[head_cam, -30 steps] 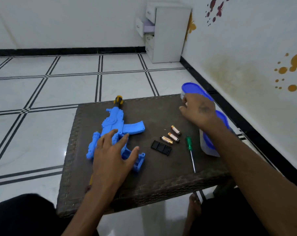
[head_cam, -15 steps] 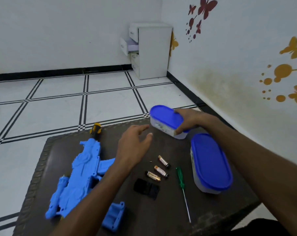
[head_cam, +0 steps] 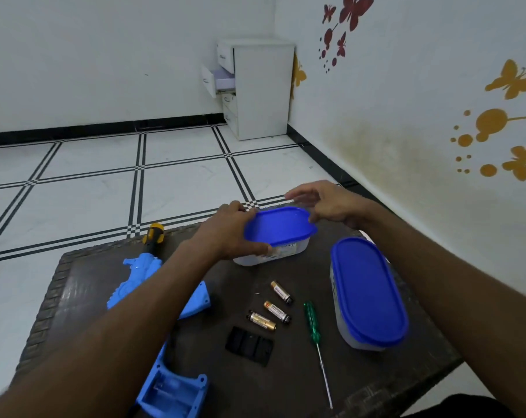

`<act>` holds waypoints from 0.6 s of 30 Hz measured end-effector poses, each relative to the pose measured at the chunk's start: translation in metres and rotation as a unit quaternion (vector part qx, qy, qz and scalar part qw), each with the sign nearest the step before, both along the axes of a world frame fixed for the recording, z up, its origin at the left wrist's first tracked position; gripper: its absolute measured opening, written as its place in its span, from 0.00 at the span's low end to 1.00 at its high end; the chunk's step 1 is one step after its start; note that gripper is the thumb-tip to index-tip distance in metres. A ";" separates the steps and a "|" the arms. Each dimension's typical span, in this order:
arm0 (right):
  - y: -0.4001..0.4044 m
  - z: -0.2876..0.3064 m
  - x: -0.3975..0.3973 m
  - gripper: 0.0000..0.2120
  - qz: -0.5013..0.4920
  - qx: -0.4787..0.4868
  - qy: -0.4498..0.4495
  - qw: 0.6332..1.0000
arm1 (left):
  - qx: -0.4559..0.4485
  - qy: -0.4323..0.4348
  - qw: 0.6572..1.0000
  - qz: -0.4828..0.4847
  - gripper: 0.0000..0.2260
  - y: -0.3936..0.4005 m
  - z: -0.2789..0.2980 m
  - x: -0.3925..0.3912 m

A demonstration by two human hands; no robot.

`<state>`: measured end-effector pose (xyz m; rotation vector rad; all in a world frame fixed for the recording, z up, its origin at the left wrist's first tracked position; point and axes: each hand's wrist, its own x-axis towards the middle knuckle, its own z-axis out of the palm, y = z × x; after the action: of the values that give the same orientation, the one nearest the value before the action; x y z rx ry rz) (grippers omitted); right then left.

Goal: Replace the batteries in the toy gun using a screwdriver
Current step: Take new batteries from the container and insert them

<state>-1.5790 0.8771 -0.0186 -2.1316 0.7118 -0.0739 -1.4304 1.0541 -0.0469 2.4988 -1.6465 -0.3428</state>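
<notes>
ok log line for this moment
left hand: grips small tub | right hand: at lid | batteries: out, on table

Three batteries (head_cam: 281,292), two containers (head_cam: 369,294), one screwdriver (head_cam: 316,333), one toy gun (head_cam: 144,276).

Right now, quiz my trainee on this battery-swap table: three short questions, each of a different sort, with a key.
1. True or false: the black battery cover is still fitted on the toy gun.
2. How many loose batteries lie on the table?
3. Multiple choice: what does the left hand grip? A) the green screwdriver B) the small blue-lidded container C) the large blue-lidded container

Key
1. False: it lies on the table, apart from the gun.
2. Three.
3. B; the right hand has its fingers at that lid's far edge.
</notes>
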 end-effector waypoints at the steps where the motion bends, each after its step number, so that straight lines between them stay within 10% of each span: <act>1: 0.001 0.002 0.001 0.24 -0.068 -0.029 -0.006 0.997 | -0.003 -0.034 0.999 0.005 0.44 -0.001 0.000 -0.003; 6: 0.015 0.000 0.004 0.22 -0.112 -0.130 0.177 0.969 | 0.007 -0.077 0.996 0.037 0.40 0.004 -0.001 -0.022; 18: 0.032 0.016 0.016 0.21 -0.134 -0.129 0.184 0.965 | -0.051 -0.102 0.988 0.102 0.40 0.009 -0.016 -0.031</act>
<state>-1.5633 0.9094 -0.0029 -2.3093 1.2681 0.0925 -1.4614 1.0630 -0.0633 2.6652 -1.4120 0.0199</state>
